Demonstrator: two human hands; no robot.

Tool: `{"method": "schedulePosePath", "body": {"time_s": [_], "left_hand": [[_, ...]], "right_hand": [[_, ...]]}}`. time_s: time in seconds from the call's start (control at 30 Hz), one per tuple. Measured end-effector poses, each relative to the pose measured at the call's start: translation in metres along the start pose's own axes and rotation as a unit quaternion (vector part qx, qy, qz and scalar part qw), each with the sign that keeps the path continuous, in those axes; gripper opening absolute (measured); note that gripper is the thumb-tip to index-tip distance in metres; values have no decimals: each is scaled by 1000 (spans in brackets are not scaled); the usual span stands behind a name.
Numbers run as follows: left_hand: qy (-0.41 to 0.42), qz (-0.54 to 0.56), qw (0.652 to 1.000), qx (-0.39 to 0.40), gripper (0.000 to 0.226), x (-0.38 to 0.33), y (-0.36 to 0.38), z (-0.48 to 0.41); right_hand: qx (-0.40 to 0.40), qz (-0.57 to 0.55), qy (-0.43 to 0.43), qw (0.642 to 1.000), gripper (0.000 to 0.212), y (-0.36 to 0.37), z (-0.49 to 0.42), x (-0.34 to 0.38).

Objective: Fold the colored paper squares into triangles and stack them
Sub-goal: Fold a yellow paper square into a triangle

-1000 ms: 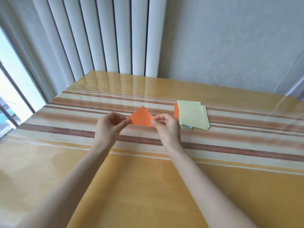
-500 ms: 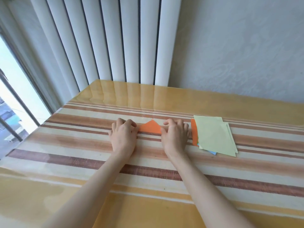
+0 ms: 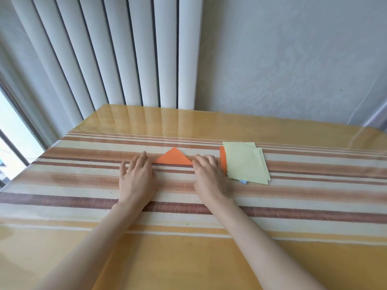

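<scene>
Here, in the head view, a wide surface (image 3: 188, 264) fills the lower half of the picture, covered in a glossy cloth with plain yellow-orange bands at the near and far edges and a run of cream, tan and brown stripes across the middle. The orange triangle (image 3: 173, 158) lies flat on those stripes, its long edge toward the person and its point toward the far side. The left hand (image 3: 137, 177) lies palm down with the fingers stretched out and spread, released and gripping nothing, its fingertips at the triangle's left corner. The right hand (image 3: 209, 175) also rests palm down, fingers loosely bent with the tips down at the triangle's right corner; it grasps nothing either. Just beside the right hand sits the stack of paper squares (image 3: 245, 163), unfolded: pale green sheets on top, slightly fanned, an orange sheet (image 3: 222, 162) showing along the left side and a blue corner (image 3: 243, 181) peeking out at the near edge. Beyond the surface, white vertical blinds (image 3: 125, 51) hang on the left, with a bright window (image 3: 10, 141) at the far left. A pale wall (image 3: 293, 59) with a faint raised pattern stands on the right, the blinds reflected in the shine of the cloth.
</scene>
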State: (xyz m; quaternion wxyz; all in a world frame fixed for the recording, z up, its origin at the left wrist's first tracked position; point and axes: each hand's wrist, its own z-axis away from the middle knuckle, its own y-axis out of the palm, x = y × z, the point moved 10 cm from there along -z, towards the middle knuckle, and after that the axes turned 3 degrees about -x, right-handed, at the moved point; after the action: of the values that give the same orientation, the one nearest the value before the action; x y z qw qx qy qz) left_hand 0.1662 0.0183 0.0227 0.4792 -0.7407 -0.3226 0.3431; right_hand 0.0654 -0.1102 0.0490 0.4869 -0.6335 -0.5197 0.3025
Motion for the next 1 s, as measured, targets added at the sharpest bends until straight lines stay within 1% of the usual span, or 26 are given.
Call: {"method": "schedulePosePath", "body": {"time_s": [0.07,0.1,0.13,0.17,0.2,0.23,0.27,0.3,0.37,0.47,0.53,0.57,0.63,0.73,0.87,0.93,1.0], "left_hand": [[15,16,998,-58,37,-6,-16,10],[32,21,996,-80,37,-13,-26,19],[53,29,994,-92,41,-22,-34,28],[79,40,992,-94,43,-34,-41,40],[112,55,988,-87,42,-48,-45,53],[148,70,984,-71,40,-63,-45,67],[180,82,979,-48,38,-78,-41,81],[206,89,974,-24,37,-90,-35,94],[231,103,967,13,39,-104,-21,112],[231,125,964,51,52,-108,-6,122],[238,124,962,54,59,-109,-5,122],[239,124,961,56,60,-109,-5,122],[240,125,961,58,55,-110,-6,123],[229,131,963,59,49,-109,-5,122],[216,127,967,40,47,-106,-9,121],[218,139,965,35,43,-109,-13,125],[226,175,957,40,39,-115,-19,134]], "right_hand": [[-59,-42,4,997,54,-20,15,-20],[-92,-43,21,995,52,-30,24,-39],[-97,-38,45,994,46,-36,34,-59],[-77,-29,71,994,42,-37,43,-80],[-30,-27,95,995,47,-31,52,-99],[21,-29,116,993,57,-23,60,-115],[55,-38,129,989,65,-17,67,-126],[70,-50,137,987,67,-13,71,-131],[57,-59,132,988,61,-14,73,-129],[4,-12,93,996,40,-21,71,-120],[-42,11,70,997,23,-28,71,-116],[-57,20,65,996,18,-30,71,-115],[-56,31,62,996,21,-31,73,-114],[-38,40,45,997,35,-33,81,-106],[6,30,14,999,54,-28,111,-90],[14,38,-2,999,55,-32,130,-80],[15,45,-28,998,54,-36,148,-70]]}}
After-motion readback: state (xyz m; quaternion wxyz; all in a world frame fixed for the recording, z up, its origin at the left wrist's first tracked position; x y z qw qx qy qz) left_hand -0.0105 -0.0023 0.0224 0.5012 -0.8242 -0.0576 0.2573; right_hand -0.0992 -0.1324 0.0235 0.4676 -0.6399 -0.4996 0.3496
